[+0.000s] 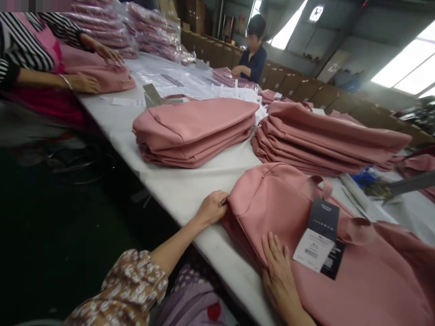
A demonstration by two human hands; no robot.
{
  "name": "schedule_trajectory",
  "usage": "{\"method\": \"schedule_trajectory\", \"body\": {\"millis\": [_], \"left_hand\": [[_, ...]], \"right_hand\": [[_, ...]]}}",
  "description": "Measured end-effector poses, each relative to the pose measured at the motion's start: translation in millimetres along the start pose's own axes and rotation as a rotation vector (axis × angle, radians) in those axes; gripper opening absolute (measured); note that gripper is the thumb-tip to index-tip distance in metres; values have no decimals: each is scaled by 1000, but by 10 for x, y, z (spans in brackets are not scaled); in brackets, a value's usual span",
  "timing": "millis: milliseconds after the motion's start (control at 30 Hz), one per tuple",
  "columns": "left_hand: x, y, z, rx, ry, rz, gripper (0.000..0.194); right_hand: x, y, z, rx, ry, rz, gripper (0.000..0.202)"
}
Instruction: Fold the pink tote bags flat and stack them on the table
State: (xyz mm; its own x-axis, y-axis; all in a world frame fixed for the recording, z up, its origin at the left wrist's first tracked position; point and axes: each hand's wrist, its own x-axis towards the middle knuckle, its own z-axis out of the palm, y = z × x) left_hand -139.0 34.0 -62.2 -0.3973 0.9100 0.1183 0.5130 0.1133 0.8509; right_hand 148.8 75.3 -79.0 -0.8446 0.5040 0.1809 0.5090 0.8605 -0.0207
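Pink bag (288, 203) lying flat on the white counter (183, 190) at lower right of the frame, hang tag (317, 240) dangling off its strap. Left hand (212, 207) has a narrow grip pinching the bag's left edge; right hand (277, 267) is just pressed flat on the fabric, fingers spread, holding nothing. Two stacks of folded pink bags (193, 131) (322, 140) sit further up in the middle. Upper left, a person in a striped sleeve (27, 40) handles another bag.
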Motion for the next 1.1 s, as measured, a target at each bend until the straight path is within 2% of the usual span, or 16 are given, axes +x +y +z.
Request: {"method": "schedule_trajectory", "body": {"millis": [133,233,467,567,633,700,733,767,800,867,933,1000,1100], "left_hand": [[8,60,-68,0,-30,97,31],[106,50,-109,-28,-76,122,27],[354,-218,36,-128,-103,51,11],[400,-210,-88,-107,-89,10,8],[393,13,-251,-79,-23,-21,11],[352,409,-352,-44,74,12,16],[319,632,-348,-29,108,71,19],[276,837,-301,27,59,229,20],[225,998,-213,88,-52,396,24],[109,1124,50,259,-290,655,45],[20,978,352,462,-438,737,60],[6,677,577,604,-505,717,70],[100,297,650,676,-561,784,79]], "right_hand": [[30,19,-54,29,-33,19,80],[13,39,-41,69,-47,14,79],[13,5,17,9,-58,-6,76],[32,-16,26,0,-70,-5,75],[43,-29,8,-2,-65,16,76],[54,-53,-29,2,-71,45,77],[63,-73,-50,12,-86,56,77],[75,-97,-67,29,-102,65,75],[92,-124,-78,54,-119,71,73],[134,-169,-89,110,-137,98,67],[163,-181,-132,145,-166,131,67],[127,-137,-293,156,-203,109,70],[-168,75,-823,107,-222,14,68]]}}
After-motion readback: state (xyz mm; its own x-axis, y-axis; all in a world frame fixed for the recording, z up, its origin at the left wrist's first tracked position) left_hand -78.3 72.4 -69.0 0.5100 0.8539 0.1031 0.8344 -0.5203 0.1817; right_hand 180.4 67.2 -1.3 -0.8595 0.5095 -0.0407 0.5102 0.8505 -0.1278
